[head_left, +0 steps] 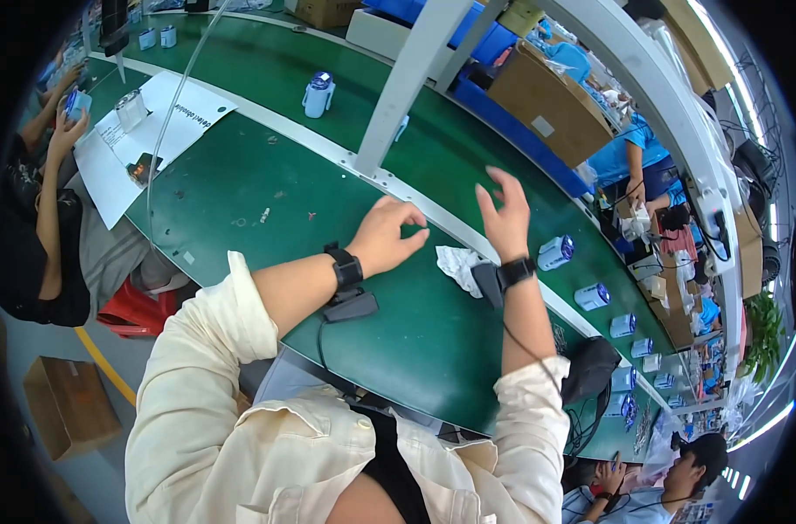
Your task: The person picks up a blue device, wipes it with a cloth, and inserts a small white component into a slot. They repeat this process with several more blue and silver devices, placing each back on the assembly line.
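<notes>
My left hand (387, 234) hovers over the green worktop (267, 205), its fingers curved and a gap between thumb and forefinger, with nothing in it. My right hand (505, 217) is raised near the white rail (455, 229) at the worktop's far side, thumb and fingers apart and no object between them. By the right wrist a crumpled white cloth or tissue (457, 266) lies on the worktop. Beyond the rail, on the green belt, stands a pale blue device with a dark purple top (318, 96). Another such device (555, 252) lies right of my right hand.
Several more pale blue devices (622, 326) line the belt at right. A white post (402, 96) rises from the rail. A printed sheet (175, 118) lies at left, where a co-worker's hand (66, 131) holds a blue device. A black pouch (590, 368) and cables sit near my right forearm.
</notes>
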The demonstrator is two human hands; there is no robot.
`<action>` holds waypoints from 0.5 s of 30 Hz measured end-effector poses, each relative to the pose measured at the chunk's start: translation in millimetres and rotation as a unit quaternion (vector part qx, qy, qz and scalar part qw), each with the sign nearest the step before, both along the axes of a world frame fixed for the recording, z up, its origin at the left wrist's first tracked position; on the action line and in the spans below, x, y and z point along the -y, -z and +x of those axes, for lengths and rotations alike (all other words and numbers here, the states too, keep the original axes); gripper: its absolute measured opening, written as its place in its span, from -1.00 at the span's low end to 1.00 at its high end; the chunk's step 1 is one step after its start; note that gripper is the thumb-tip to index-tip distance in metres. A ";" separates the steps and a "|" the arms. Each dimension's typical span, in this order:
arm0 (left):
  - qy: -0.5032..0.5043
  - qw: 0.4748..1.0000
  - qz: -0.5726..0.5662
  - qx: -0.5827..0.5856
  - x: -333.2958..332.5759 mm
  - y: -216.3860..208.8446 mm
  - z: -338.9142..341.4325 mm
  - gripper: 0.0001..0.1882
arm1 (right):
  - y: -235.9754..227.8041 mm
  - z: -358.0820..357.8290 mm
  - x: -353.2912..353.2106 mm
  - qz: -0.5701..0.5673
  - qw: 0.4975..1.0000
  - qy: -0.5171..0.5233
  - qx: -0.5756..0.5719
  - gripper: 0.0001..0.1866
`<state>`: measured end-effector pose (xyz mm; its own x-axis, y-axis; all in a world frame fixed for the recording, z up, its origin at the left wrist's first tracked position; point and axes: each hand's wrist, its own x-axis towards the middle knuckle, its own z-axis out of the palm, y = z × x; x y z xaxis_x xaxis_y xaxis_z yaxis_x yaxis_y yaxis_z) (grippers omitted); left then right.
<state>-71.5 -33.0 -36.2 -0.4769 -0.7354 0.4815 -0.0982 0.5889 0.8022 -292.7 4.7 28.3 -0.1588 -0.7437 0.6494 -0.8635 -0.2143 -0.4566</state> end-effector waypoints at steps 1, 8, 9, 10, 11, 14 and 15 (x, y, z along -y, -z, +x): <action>0.008 1.000 -0.018 -0.013 -0.4 -0.1 -0.8 -0.81 | -6.8 7.2 24.0 0.059 0.995 -0.047 0.062 -0.51; 0.030 0.996 -0.068 -0.053 -2.8 -9.0 -11.8 -0.83 | 39.3 -1.3 197.4 0.096 0.993 -0.062 0.036 -0.16; 0.034 0.996 -0.067 -0.049 -3.9 -9.3 -15.4 -0.83 | 47.2 -6.5 212.8 0.098 0.990 -0.086 0.054 -0.11; 0.031 0.996 -0.067 -0.043 -4.2 -9.4 -13.6 -0.83 | 46.9 1.7 221.6 0.101 0.985 -0.117 0.073 -0.07; 0.030 0.997 -0.067 -0.037 -3.0 -10.0 -12.7 -0.84 | 46.0 4.8 225.1 0.096 0.986 -0.119 0.074 -0.07; 0.027 0.996 -0.078 -0.026 -1.4 -2.1 -6.2 -0.71 | 35.2 30.1 204.8 0.245 0.962 -0.069 0.100 -0.03; 0.033 0.996 -0.084 -0.024 -2.6 -1.1 -7.4 -0.65 | 32.5 28.8 197.7 0.242 0.963 -0.065 0.103 -0.03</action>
<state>-78.9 -30.4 -35.1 -0.4947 -0.6106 0.6184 -0.0195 0.7192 0.6945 -263.9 -192.9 -4.2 -0.1333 -0.9734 0.1862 -0.7237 -0.0328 -0.6893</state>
